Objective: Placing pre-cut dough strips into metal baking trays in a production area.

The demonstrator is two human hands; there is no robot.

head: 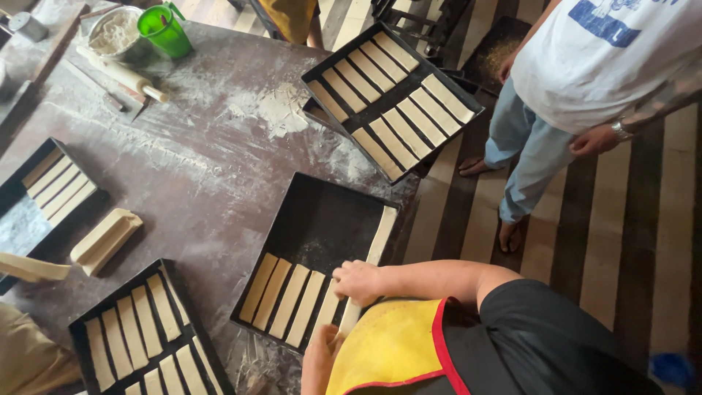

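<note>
Presently: right hand [356, 280], fingers curled onto a long pale dough strip [369, 267] on the black rectangular baking tray [322, 219]'s edge; left hand [319, 358] grips its lower end; laying step, alignment beside the row needed.

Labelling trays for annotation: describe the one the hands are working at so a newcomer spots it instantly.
On the floured dark table, look at the near edge beside the yellow apron. The black tray there lies under the right hand, with the left hand at its near corner. Unlike the full trays around it, only its near row holds dough strips.
</note>
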